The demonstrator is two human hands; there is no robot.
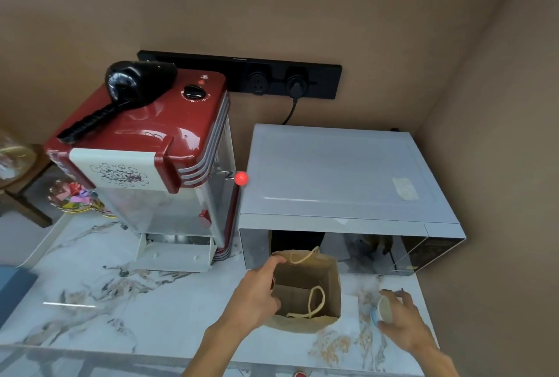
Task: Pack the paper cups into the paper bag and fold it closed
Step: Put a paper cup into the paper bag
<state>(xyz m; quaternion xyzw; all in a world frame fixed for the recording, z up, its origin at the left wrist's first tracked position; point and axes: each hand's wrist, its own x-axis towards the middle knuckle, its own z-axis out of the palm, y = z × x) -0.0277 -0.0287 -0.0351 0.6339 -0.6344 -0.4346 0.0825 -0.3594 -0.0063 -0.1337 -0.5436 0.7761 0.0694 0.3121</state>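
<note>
A brown paper bag [328, 278] stands open on the marble counter just in front of the microwave, its cord handles drooping inward. I see no cup inside it. My left hand [257, 292] grips the bag's left rim, thumb and fingers pinching the edge. To the right of the bag, my right hand [399, 320] holds a paper cup [383, 310] tilted on its side, its cream inside facing the bag and a blue band on its outer wall. The cup is a short way from the bag's right wall, just above the counter.
A silver microwave [338, 177] stands right behind the bag. A red popcorn machine [145, 140] with a black hair dryer [127, 89] on top is at the left. A black socket strip [242, 74] runs along the wall. The marble counter [121, 301] stretches to the left.
</note>
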